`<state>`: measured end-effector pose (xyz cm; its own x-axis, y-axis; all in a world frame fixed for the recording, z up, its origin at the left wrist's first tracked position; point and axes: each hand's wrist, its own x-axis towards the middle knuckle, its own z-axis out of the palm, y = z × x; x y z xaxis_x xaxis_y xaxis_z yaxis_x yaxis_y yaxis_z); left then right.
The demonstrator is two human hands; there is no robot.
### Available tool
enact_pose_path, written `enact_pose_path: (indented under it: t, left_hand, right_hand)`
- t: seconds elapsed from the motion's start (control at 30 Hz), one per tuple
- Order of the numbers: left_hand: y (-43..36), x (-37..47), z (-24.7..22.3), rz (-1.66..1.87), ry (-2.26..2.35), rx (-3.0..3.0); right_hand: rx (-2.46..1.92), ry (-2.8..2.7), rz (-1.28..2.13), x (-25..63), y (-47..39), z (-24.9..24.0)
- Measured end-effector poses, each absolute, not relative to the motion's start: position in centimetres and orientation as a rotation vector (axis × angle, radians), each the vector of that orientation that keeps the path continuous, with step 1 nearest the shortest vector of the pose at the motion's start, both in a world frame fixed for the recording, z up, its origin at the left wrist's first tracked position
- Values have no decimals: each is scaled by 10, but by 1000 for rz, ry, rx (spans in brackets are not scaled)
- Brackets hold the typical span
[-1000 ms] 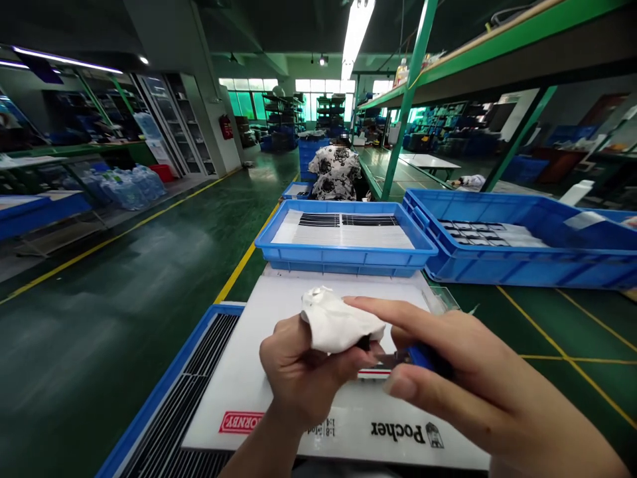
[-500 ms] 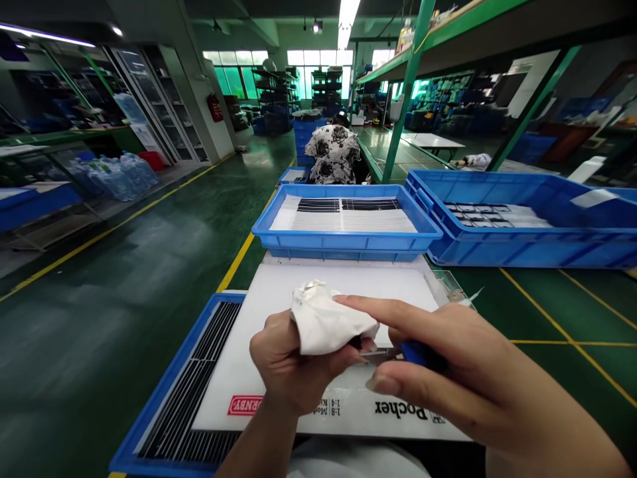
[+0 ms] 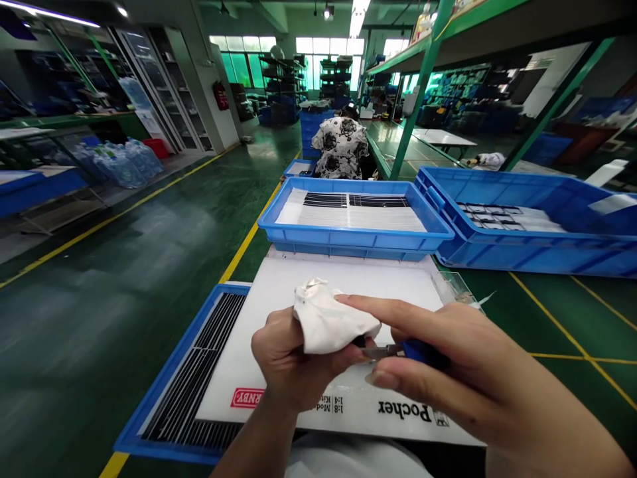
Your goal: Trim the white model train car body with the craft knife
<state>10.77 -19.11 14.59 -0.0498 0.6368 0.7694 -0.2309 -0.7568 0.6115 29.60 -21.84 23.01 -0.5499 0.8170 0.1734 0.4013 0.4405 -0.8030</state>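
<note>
While my left hand (image 3: 291, 365) holds the bunched white cloth (image 3: 326, 324) in curled fingers, I can make out a black piece (image 3: 359, 341) just above its thumb. My right hand (image 3: 438, 352) grips a blue-handled blade (image 3: 417, 350) beside that thumb, index fingertip touching the cloth, over the white board (image 3: 279, 282).

White board (image 3: 279, 285) is the work surface; black lettering (image 3: 405, 410) and red label (image 3: 247, 397) on its near part. Blue tray (image 3: 355, 238) stands at the far end; can't tell if directly on the board. Green floor (image 3: 164, 252) below, yellow lines (image 3: 249, 242) on it.
</note>
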Motion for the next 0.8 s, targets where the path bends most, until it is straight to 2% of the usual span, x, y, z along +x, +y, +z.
enact_pose_path:
  t: [0.8]
  left_hand:
    - [-188, 110, 140, 1815, 452, 1683]
  right_hand:
    - [-1022, -2204, 940, 303, -218, 228]
